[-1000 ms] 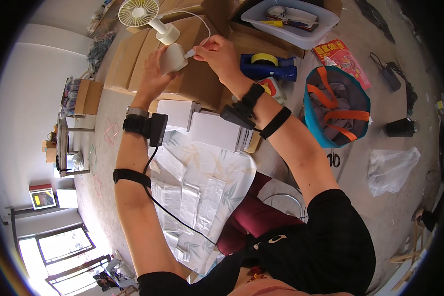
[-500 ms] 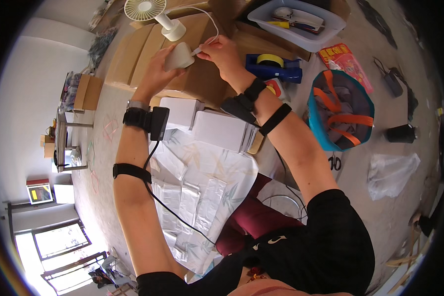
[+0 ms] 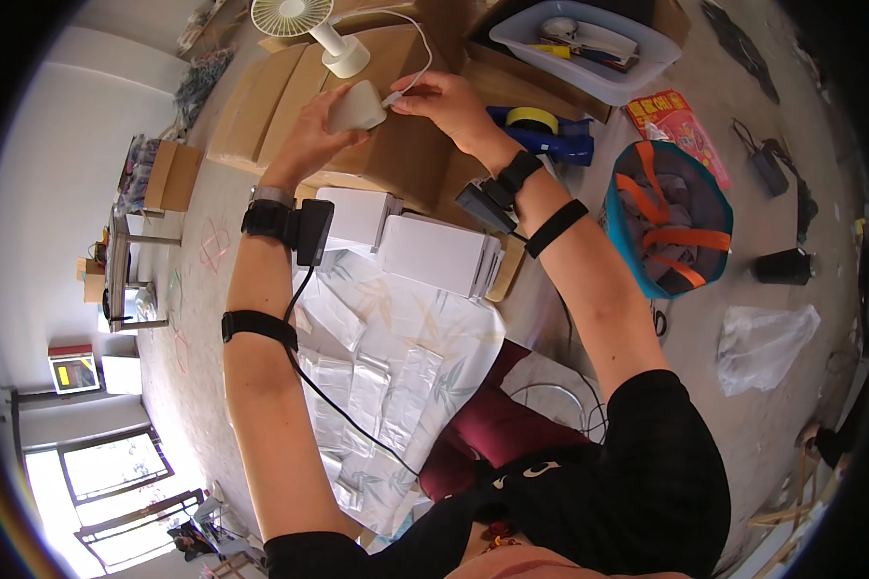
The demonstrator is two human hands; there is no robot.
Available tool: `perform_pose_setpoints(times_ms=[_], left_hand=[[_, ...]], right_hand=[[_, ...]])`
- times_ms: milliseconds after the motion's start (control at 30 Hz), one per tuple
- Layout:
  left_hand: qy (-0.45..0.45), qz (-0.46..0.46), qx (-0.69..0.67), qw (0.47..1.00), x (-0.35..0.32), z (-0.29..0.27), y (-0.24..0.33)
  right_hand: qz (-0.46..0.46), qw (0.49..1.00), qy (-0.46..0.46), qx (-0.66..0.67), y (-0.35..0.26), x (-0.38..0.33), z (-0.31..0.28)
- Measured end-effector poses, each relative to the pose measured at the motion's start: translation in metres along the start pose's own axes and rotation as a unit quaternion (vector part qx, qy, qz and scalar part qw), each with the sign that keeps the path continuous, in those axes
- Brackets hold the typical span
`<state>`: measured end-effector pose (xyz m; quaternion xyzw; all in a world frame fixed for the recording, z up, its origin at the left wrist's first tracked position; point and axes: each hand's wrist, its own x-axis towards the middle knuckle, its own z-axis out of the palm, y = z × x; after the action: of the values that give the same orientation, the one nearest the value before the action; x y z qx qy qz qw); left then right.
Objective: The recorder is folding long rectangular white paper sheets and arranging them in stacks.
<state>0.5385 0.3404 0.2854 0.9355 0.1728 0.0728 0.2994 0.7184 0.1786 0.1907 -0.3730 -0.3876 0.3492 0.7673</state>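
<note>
My left hand [image 3: 311,135] is closed around a small white block like a power bank [image 3: 359,106], held above a cardboard box. My right hand [image 3: 442,104] pinches the plug end of a white cable [image 3: 425,46] close to the block's right side. Whether the plug sits in the block or just touches it, I cannot tell. From there the cable loops up and back toward a small white desk fan [image 3: 346,56] standing upright on the boxes, just beyond my left hand.
Cardboard boxes [image 3: 261,116] lie under my hands. Nearer are white box stacks [image 3: 430,253] and clear plastic packets [image 3: 367,405] on a patterned cloth. To the right are a blue tape dispenser [image 3: 574,145], a tub of tools [image 3: 647,82] and a teal bag [image 3: 623,232] with orange handles.
The power bank and both hands have shifted slightly right. My right fingers have loosened somewhat around the cable's plug, and my right forearm has moved a little outward.
</note>
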Motion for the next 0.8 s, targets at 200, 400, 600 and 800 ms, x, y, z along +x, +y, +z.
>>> perform_pose_setpoints(times_ms=[200, 400, 600, 800], left_hand=[[0.001, -0.002, -0.040, 0.999, 0.003, 0.003, 0.003], [0.037, 0.028, 0.025, 0.999, 0.000, 0.003, 0.007], [0.034, 0.017, 0.035, 0.999, -0.003, 0.004, 0.017], [0.018, 0.010, 0.012, 1.000, -0.001, 0.001, 0.010]], right_hand=[[0.020, 0.999, 0.040, 0.015, 0.005, 0.004, 0.000], [0.086, 0.989, 0.101, 0.066, 0.005, 0.006, 0.014], [0.121, 0.985, 0.098, 0.079, 0.001, 0.007, 0.013], [0.118, 0.987, 0.099, 0.040, -0.003, 0.008, 0.013]])
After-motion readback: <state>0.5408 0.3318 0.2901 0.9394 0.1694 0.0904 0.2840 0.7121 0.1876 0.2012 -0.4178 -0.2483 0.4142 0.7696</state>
